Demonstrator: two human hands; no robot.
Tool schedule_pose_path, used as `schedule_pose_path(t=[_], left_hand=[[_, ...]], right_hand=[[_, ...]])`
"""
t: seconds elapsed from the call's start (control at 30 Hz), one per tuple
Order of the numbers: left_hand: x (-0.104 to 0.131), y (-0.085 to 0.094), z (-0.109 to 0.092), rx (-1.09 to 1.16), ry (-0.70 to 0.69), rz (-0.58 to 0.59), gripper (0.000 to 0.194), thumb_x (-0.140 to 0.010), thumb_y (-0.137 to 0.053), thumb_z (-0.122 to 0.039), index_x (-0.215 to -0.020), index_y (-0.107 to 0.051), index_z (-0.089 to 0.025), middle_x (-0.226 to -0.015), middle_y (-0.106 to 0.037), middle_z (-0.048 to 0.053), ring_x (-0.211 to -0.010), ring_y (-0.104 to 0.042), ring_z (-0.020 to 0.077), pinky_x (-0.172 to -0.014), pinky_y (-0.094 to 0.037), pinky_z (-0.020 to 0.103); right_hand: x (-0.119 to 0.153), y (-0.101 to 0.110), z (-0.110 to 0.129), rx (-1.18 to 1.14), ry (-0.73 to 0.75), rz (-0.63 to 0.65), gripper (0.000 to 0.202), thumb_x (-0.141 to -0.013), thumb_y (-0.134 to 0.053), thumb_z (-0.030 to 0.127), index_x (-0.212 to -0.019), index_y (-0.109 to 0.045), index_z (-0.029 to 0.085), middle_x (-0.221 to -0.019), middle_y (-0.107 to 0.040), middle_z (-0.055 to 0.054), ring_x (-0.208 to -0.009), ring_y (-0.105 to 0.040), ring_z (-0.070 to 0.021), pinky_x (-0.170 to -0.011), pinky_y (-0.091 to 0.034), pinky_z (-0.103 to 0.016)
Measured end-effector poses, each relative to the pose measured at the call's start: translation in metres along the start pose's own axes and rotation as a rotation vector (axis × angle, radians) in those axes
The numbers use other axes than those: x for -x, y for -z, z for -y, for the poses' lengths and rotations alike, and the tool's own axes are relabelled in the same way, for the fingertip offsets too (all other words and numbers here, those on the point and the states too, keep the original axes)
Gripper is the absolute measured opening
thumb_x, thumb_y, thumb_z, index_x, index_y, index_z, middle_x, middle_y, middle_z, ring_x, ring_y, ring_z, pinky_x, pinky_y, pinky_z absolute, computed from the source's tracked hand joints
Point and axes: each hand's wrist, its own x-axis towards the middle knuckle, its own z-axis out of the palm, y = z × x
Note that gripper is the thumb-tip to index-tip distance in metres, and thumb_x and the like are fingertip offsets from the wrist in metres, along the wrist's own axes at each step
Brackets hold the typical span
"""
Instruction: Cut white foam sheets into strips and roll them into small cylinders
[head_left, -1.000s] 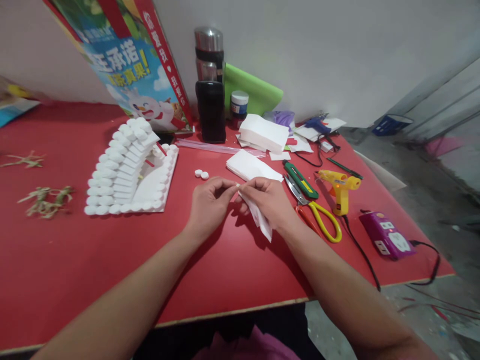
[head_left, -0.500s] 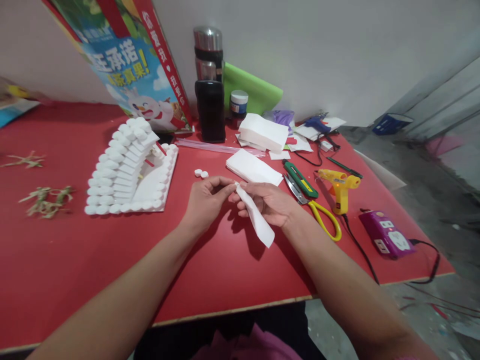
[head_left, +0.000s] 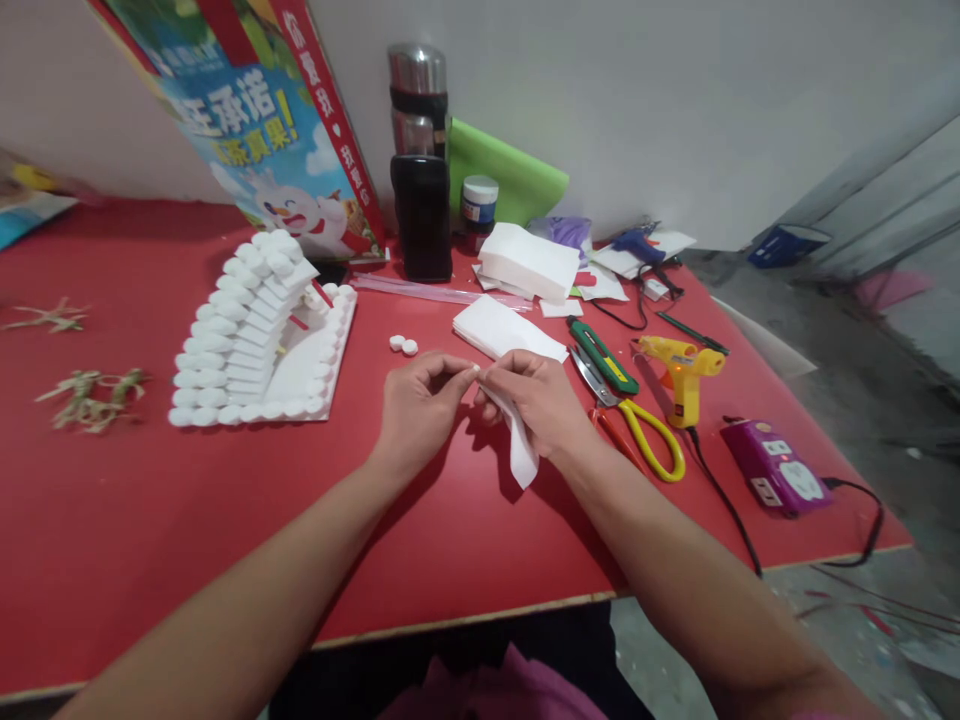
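My left hand [head_left: 420, 400] pinches the small rolled end of a white paper strip [head_left: 523, 455] between thumb and fingertips. My right hand [head_left: 529, 395] is closed on the same strip just beside it, and the strip's loose end hangs below the palm. Two small white rolls [head_left: 403, 345] lie on the table behind my left hand. Behind my right hand is a stack of white paper strips [head_left: 506, 328]. To the left stands a model of white rolls [head_left: 217, 340] with a curved, stepped wall on a white base.
On the right of the red table [head_left: 450, 560] are scissors [head_left: 652, 440], a green cutter [head_left: 602, 355], a yellow glue gun [head_left: 679, 375] and a purple power socket [head_left: 776, 465] with cables. A black case [head_left: 421, 220], flask and printed bag stand behind; straw figures [head_left: 94, 400] lie left.
My right hand has turned over the strip, knuckles now more upward, and shifted slightly left. The strip's hanging end has swung left. More of the scissors' red handle shows.
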Motion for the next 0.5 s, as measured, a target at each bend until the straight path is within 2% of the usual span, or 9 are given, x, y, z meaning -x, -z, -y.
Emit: schedule_pose_path(t=[0.13, 0.23, 0.5], left_hand=[[0.0009, 0.0012, 0.002, -0.19, -0.27, -0.004, 0.017, -0.094, -0.065, -0.022, -0.079, -0.073, -0.021, -0.082, -0.071, 0.004, -0.077, -0.064, 0.0182, -0.074, -0.049, 0.034], [0.0009, 0.0028, 0.0032, -0.281, -0.411, 0.022, 0.016, -0.097, -0.062, -0.02, -0.085, -0.073, -0.02, -0.086, -0.072, 0.005, -0.08, -0.064, 0.0175, -0.075, -0.049, 0.032], [0.0005, 0.0036, 0.0015, -0.356, -0.494, 0.003, 0.021, -0.098, -0.059, -0.019, -0.08, -0.069, -0.02, -0.082, -0.07, 0.005, -0.077, -0.064, 0.0174, -0.074, -0.048, 0.031]], right_hand=[[-0.0001, 0.0008, -0.0009, 0.019, 0.039, -0.01, 0.017, -0.073, -0.074, 0.02, -0.063, -0.061, 0.018, -0.057, -0.069, -0.002, -0.044, -0.059, -0.0101, -0.043, -0.048, -0.02], [-0.0013, 0.0026, -0.0008, 0.018, 0.034, -0.017, 0.016, -0.072, -0.075, 0.021, -0.064, -0.062, 0.018, -0.058, -0.069, -0.002, -0.043, -0.058, -0.0095, -0.043, -0.047, -0.02], [0.0032, 0.0021, 0.0003, 0.059, 0.063, -0.012, 0.012, -0.074, -0.074, 0.022, -0.068, -0.066, 0.016, -0.062, -0.071, -0.002, -0.044, -0.059, -0.0094, -0.041, -0.045, -0.019]])
